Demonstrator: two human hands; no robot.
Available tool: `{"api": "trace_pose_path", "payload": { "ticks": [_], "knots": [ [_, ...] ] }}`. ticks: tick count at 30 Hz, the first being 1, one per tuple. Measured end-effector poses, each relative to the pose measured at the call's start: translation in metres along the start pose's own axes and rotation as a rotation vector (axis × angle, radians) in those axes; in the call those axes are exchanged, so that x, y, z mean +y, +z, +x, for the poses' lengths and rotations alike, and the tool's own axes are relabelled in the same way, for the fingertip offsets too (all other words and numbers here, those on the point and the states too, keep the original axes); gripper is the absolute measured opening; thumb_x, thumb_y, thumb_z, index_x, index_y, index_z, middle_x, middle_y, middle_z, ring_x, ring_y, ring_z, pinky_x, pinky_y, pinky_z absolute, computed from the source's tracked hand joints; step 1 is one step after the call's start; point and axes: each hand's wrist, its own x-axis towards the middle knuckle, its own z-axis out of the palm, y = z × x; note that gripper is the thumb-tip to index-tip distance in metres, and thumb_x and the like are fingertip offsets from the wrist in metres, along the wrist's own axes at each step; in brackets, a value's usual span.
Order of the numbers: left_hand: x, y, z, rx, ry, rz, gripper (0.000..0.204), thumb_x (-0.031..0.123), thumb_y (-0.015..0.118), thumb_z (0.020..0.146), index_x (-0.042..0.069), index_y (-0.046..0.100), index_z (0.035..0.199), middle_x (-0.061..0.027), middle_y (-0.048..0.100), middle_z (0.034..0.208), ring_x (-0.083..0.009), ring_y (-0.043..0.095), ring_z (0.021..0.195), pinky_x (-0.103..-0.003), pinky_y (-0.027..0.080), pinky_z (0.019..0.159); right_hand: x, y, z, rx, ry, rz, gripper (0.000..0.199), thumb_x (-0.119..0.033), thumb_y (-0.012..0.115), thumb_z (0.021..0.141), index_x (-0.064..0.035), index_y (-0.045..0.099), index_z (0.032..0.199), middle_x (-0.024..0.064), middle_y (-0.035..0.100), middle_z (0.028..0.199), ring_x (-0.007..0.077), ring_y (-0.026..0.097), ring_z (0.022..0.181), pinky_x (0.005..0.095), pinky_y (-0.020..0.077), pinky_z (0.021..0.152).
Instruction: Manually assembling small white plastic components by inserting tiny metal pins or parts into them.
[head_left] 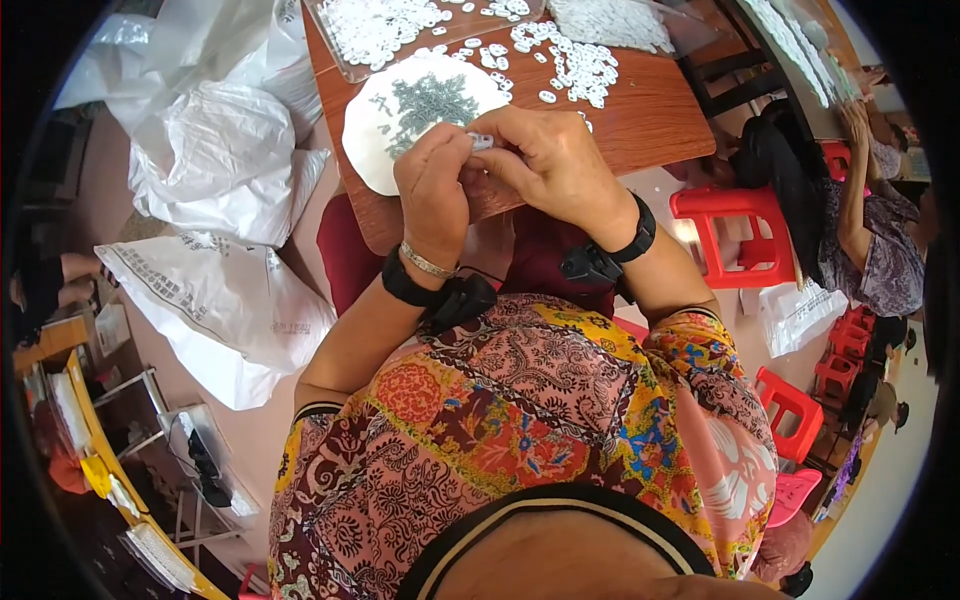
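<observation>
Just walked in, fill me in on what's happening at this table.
A person seated at a wooden table has both hands raised together over its near edge. The left hand and right hand pinch a small white piece between their fingertips. Just beyond them lies a white round plate holding small grey-green parts, and loose white pieces are scattered farther back. Another person sits at the right.

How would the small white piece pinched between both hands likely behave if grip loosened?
The small white piece looks tiny, so probably light and easily dropped. Both the left hand and right hand pinch it, suggesting it is fiddly. It seems rigid.
</observation>
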Motion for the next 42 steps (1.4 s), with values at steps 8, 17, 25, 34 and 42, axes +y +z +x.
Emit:
{"api": "trace_pose_path", "payload": {
  "ticks": [8, 17, 25, 34, 42],
  "knots": [
    [0.005, -0.001, 0.001, 0.009, -0.087, -0.087, 0.021, 0.012, 0.047, 0.088, 0.0, 0.057, 0.074, 0.0, 0.05, 0.061, -0.0062, 0.044, 0.053, -0.022, 0.034, 0.047, 0.001, 0.002, 0.004, -0.005, -0.027, -0.006, 0.015, -0.013, 0.067, 0.077, -0.004, 0.063, 0.089, 0.013, 0.063, 0.069, 0.0293, 0.063, 0.063, 0.0357, 0.0499, 0.054],
    [0.002, -0.001, 0.003, -0.076, -0.086, -0.095, 0.024, 0.019, 0.044, 0.094, -0.001, 0.054, 0.086, -0.0048, 0.053, 0.066, -0.0114, 0.049, 0.058, -0.024, 0.038, 0.054, 0.004, -0.016, 0.011, -0.094, 0.119, 0.037, 0.02, -0.014, 0.07, 0.075, -0.006, 0.067, 0.092, 0.0114, 0.063, 0.068, 0.0247, 0.064, 0.06, 0.0308, 0.0497, 0.054],
    [0.012, 0.005, 0.009, -0.11, -0.064, -0.054, 0.024, 0.018, 0.044, 0.094, -0.001, 0.055, 0.087, -0.0054, 0.055, 0.069, -0.0112, 0.052, 0.062, -0.024, 0.04, 0.058, 0.001, -0.025, 0.013, -0.08, 0.125, 0.029, 0.022, -0.013, 0.069, 0.075, -0.0055, 0.066, 0.096, 0.0102, 0.063, 0.068, 0.0207, 0.063, 0.059, 0.029, 0.0484, 0.053],
    [0.009, 0.017, 0.018, -0.151, -0.079, -0.147, 0.024, 0.019, 0.049, 0.089, -0.002, 0.06, 0.084, -0.0045, 0.06, 0.07, -0.008, 0.053, 0.058, -0.02, 0.041, 0.054, 0.002, -0.033, 0.009, 0.008, 0.02, -0.024, 0.016, -0.014, 0.067, 0.079, -0.0044, 0.065, 0.092, 0.0112, 0.064, 0.073, 0.0234, 0.065, 0.065, 0.0302, 0.0493, 0.056],
    [0.015, 0.016, 0.017, -0.2, -0.082, -0.098, 0.025, 0.017, 0.041, 0.093, -0.002, 0.056, 0.088, -0.0043, 0.052, 0.068, -0.0121, 0.051, 0.061, -0.023, 0.042, 0.059, 0.001, -0.04, 0.008, 0.037, 0.035, -0.061, 0.019, -0.015, 0.069, 0.078, -0.0039, 0.066, 0.092, 0.0131, 0.064, 0.075, 0.0256, 0.064, 0.066, 0.0307, 0.0498, 0.057]
  ]
}}
